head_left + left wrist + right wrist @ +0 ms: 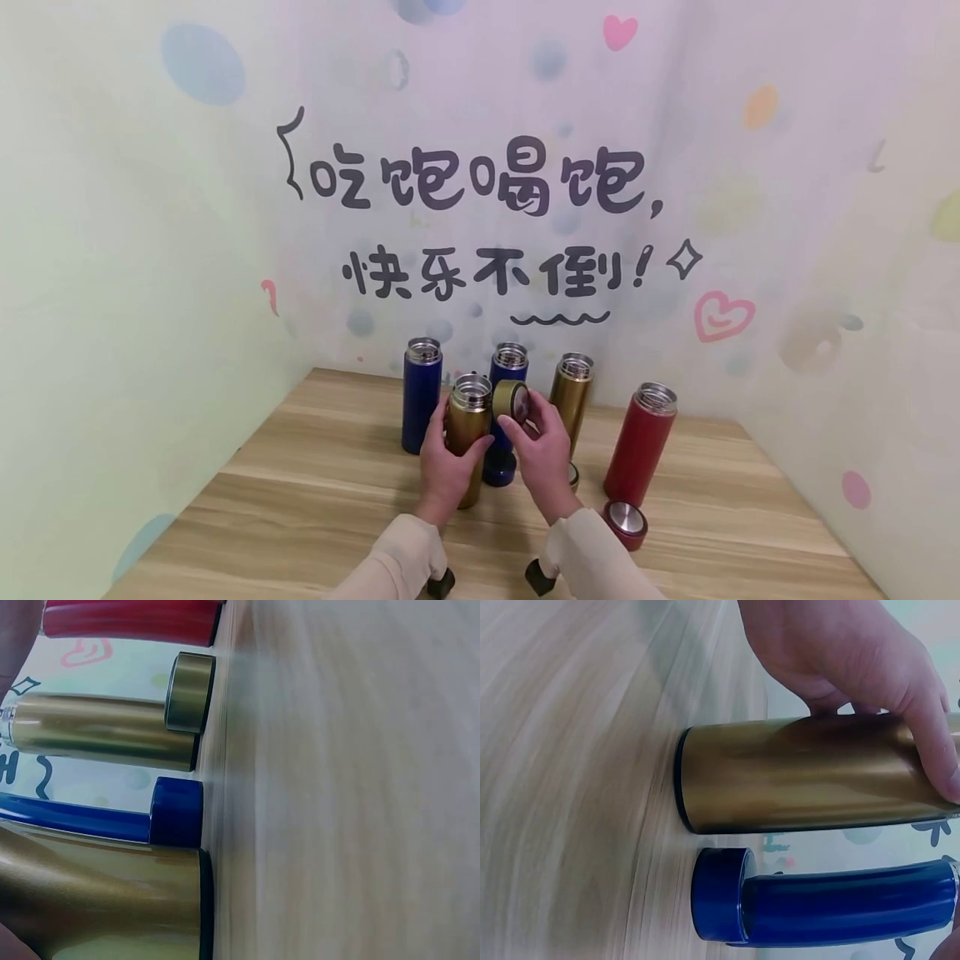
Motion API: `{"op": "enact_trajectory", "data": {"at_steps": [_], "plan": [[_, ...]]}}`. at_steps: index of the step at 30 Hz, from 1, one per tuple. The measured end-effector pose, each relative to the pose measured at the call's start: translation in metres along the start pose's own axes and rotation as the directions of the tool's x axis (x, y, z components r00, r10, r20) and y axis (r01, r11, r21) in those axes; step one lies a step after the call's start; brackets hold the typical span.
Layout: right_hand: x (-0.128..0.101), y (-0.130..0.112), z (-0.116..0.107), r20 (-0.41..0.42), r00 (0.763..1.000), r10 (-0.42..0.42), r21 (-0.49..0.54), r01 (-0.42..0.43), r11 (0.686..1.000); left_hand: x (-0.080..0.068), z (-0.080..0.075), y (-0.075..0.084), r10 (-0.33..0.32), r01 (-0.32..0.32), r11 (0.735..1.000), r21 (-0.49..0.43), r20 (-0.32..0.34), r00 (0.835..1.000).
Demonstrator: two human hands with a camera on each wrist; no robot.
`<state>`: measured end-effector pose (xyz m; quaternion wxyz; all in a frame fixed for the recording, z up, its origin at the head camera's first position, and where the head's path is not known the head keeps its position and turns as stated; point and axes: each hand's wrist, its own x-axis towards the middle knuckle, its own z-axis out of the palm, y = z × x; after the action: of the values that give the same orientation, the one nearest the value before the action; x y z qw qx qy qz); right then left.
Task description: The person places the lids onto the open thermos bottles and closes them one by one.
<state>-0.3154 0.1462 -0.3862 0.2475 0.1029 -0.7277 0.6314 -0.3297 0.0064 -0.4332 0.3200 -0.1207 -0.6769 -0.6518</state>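
The left hand (pixel 444 458) is wrapped around the body of the near gold flask (pixel 468 437), which stands upright on the wooden table (pixel 315 500) with its steel mouth open. The right hand (pixel 542 450) pinches the gold lid (pixel 512 400) between thumb and fingertips, tilted on edge and held just beside the flask's mouth, at about 2 o'clock from it. In the right wrist view the left hand's fingers (pixel 930 742) lie curled over the gold body (pixel 802 776), whose base sits flat on the wood.

Close behind the held flask stands a blue flask (pixel 507 392) with a blue lid (pixel 498 471) at its foot; a second blue flask (pixel 421 396) stands at 10 o'clock, a second gold flask (pixel 571 400) at 2 o'clock, and a red flask (pixel 640 446) at 3 o'clock with a red lid (pixel 626 523) lying in front of it.

Risks, as judged: the lid is tilted, so it could meet the rim askew and cross-thread or slip from the pinch. The flasks stand crowded, so a sideways push at the held one could knock the blue flask behind it over. A loose left grip would let the body turn with the lid.
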Motion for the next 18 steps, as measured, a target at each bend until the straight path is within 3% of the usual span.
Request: {"op": "enact_trajectory", "data": {"at_steps": [2,12,18], "plan": [[0.0,-0.001,0.0,0.002,1.0,-0.002,-0.003,0.002,1.0,0.002,0.004,-0.012,-0.007,0.007,1.0,0.002,0.0,1.0],[0.003,-0.008,0.004,0.026,0.998,-0.059,-0.01,0.059,0.998,-0.001,0.003,-0.011,0.021,-0.021,0.999,0.041,-0.008,1.0],[0.007,-0.011,0.006,0.022,0.996,-0.088,-0.02,0.089,0.996,0.0,0.002,-0.009,-0.026,0.024,0.998,0.059,0.028,0.999]]}}
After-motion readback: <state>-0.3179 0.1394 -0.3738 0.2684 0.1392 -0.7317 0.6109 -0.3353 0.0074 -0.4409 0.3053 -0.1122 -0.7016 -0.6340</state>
